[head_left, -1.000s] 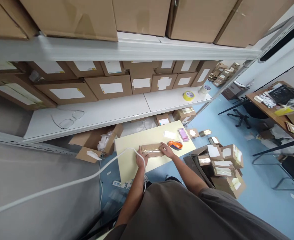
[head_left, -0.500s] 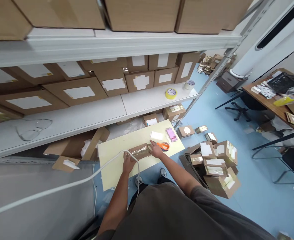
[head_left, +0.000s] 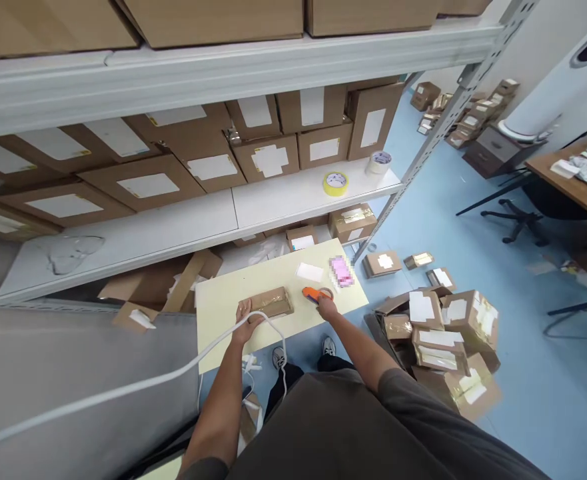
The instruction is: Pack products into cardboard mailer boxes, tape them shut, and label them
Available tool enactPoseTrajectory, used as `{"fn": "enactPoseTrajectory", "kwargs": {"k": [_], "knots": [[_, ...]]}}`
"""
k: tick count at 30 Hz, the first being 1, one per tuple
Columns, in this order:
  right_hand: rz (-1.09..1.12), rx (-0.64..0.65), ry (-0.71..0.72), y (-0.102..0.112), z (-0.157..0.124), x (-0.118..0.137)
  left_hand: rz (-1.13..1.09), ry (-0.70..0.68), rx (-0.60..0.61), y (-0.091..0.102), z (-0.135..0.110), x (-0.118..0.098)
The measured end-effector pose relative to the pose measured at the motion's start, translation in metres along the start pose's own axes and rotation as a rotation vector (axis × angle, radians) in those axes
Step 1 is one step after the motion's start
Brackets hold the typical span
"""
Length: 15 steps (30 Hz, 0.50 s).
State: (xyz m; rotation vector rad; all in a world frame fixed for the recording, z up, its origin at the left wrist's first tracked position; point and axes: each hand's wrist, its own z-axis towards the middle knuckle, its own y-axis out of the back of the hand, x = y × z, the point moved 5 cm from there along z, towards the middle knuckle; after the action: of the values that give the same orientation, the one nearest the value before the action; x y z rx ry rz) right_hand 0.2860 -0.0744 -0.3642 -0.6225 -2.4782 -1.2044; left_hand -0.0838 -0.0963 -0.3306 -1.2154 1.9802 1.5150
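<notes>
A small taped cardboard parcel [head_left: 272,302] lies on a pale yellow table [head_left: 223,300]. My left hand [head_left: 244,321] rests against the parcel's left end, fingers curled on its edge. My right hand [head_left: 326,307] has left the parcel and closes on the orange tape dispenser [head_left: 314,295] just to its right. A white label [head_left: 309,271] and a pink item [head_left: 340,270] lie further back on the table. A white cable [head_left: 138,385] runs across my left wrist.
Metal shelving [head_left: 253,200] behind the table holds labelled cartons [head_left: 146,187], a yellow tape roll [head_left: 335,182] and a white roll [head_left: 379,161]. Several taped parcels [head_left: 448,333] are piled on the blue floor to the right. An open carton [head_left: 158,290] sits left of the table.
My right hand moved off the parcel's right end onto the orange tape dispenser. My left hand stayed at the parcel's left end. The camera view shifted, bringing the shelves lower and closer.
</notes>
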Motion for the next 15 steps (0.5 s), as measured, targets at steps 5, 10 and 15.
{"fn": "enactPoseTrajectory", "kwargs": {"k": [5,10,15], "knots": [[0.063,-0.071,0.093,0.025,-0.001,0.024,-0.072,0.067,-0.012,-0.002,0.0,-0.004],[0.246,-0.093,0.385,0.038,-0.019,0.081,-0.167,0.084,-0.026,-0.005,0.0,-0.003],[0.193,0.089,0.447,0.012,-0.022,0.149,-0.227,0.036,-0.02,-0.007,-0.004,-0.009]]}}
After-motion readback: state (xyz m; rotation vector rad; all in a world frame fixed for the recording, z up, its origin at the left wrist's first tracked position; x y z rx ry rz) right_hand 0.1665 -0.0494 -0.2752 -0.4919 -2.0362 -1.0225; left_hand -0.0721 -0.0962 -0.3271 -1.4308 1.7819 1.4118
